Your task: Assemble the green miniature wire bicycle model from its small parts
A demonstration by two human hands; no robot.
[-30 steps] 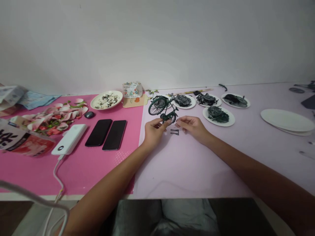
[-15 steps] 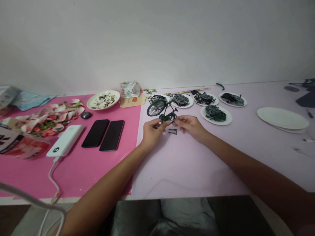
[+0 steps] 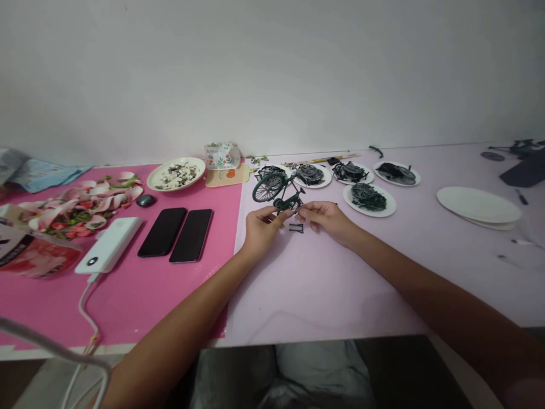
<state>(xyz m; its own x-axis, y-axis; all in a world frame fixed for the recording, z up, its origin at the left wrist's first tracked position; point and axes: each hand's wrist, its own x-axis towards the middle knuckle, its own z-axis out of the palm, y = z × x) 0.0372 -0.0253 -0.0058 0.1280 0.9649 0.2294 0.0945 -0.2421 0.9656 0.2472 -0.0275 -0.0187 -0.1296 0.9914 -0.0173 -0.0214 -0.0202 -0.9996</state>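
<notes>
A small dark green toy bicycle [image 3: 284,196] is held tilted above the pale lilac table cover, one large spoked wheel to the upper left. My left hand [image 3: 261,228] is closed on its lower part, thumb and fingers pinching near the crank. From the other side, my right hand [image 3: 323,218] pinches at the wheel nearest me; whether a small part sits between those fingertips is hidden. A small dark frame-shaped piece [image 3: 296,228] lies on the cover just below, between both hands.
Behind are white plates of dark bicycle parts, one plate [image 3: 369,200] nearer. Stacked white plates [image 3: 477,204] lie right. On the pink cover at left are two phones [image 3: 191,236], a white power bank [image 3: 108,245] with cable, a bowl [image 3: 176,174] and flower petals [image 3: 91,201].
The view has shifted slightly, moving most things a little to the left. Both hands keep their grip around the toy bicycle, with hardly any motion between them.
</notes>
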